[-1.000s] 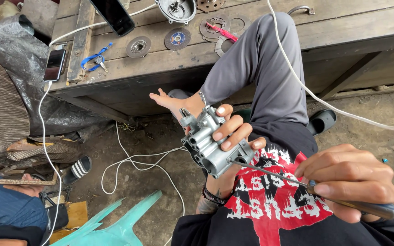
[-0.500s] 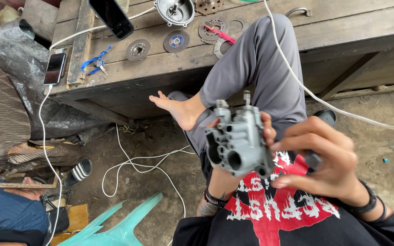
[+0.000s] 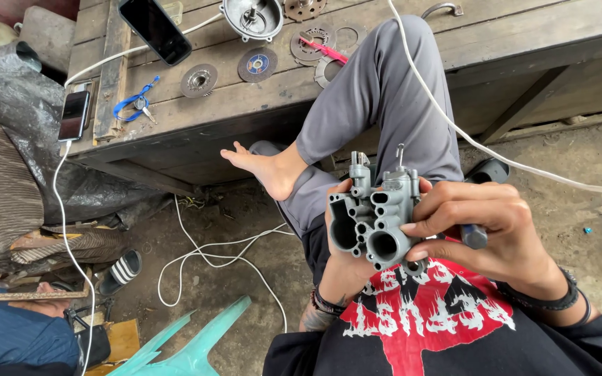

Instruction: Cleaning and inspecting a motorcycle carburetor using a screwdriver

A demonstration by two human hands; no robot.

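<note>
Both hands are closed on a grey carburettor body (image 3: 374,223), held upright over the lap. It is cupped from behind by the left hand (image 3: 343,268); the right hand (image 3: 485,233) grips its right side, a dark-handled tool (image 3: 474,237) tucked inside.

carburetor: my left hand (image 3: 346,261) turned the grey carburetor body (image 3: 374,219) a second ago; bores now face me, upright, held a bit lower than half a second ago
right hand: my right hand (image 3: 485,233) was off to the right on the tool, now wrapped over the carburetor's right side, fingers across it
tool: blue-grey handle (image 3: 474,237) now tucked in my right palm, tip hidden
left fingers: were on top, now behind and beneath
</note>
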